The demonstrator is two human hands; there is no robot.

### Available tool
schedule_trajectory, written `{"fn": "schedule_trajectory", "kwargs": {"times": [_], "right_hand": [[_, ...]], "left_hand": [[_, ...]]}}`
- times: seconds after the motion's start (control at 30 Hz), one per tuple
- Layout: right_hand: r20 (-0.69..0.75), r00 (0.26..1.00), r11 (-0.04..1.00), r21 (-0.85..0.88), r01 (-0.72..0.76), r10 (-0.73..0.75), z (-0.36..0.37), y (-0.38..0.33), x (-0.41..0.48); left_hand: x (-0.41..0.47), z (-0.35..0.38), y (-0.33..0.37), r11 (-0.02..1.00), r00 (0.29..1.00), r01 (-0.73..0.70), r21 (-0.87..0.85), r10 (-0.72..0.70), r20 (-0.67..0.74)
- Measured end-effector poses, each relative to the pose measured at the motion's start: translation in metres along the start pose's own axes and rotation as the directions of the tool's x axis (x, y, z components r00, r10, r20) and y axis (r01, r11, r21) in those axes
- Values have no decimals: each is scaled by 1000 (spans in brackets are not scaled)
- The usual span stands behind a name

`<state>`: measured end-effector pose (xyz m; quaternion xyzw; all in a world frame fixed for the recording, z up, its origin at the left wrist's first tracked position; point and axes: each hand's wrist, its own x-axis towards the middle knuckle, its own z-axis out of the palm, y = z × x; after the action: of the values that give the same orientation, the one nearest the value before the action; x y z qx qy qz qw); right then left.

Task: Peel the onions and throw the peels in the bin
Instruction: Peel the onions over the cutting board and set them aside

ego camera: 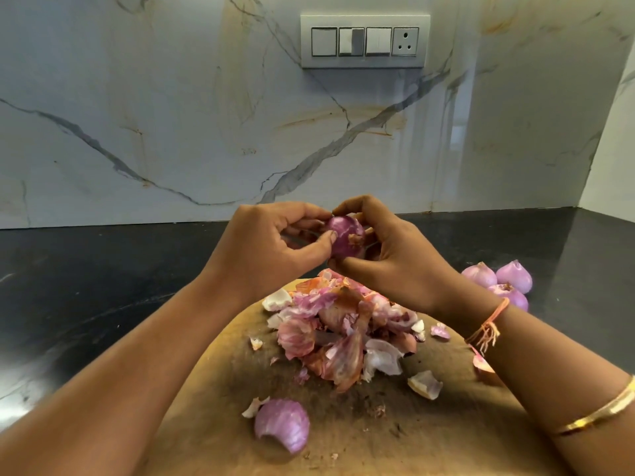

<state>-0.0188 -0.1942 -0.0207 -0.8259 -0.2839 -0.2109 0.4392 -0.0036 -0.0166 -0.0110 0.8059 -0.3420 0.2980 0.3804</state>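
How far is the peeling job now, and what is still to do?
Done: three onions on the counter look peeled, and a pile of peels lies on the cutting board. In hand: the left hand and right hand hold one onion, skin partly on. Left: finish it and bin the peels; no bin is in view.

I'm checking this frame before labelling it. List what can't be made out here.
1. The bin: nowhere in the head view; it lies outside the frame.
2. Far side of the onion: covered by the left hand and right hand gripping it.
3. Of the onions on the right, the nearest is partly behind the right wrist.
4. The board: near edge cut by the frame bottom; middle under peels.
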Motion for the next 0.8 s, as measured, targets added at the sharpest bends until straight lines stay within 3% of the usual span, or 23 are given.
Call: {"fn": "schedule_trajectory", "kwargs": {"times": [0.23,0.57,0.8], "right_hand": [[-19,996,983,-162,82,-86,2,-1,-1],[12,998,986,-155,58,-57,2,-2,-2],[23,996,977,-196,86,-83,1,-3,-2]], "left_hand": [[-1,5,-1,1000,997,-24,-4,23,-76],[-1,3,-4,969,980,-163,189,181,-87],[0,7,-6,983,981,-94,158,119,-154]]}}
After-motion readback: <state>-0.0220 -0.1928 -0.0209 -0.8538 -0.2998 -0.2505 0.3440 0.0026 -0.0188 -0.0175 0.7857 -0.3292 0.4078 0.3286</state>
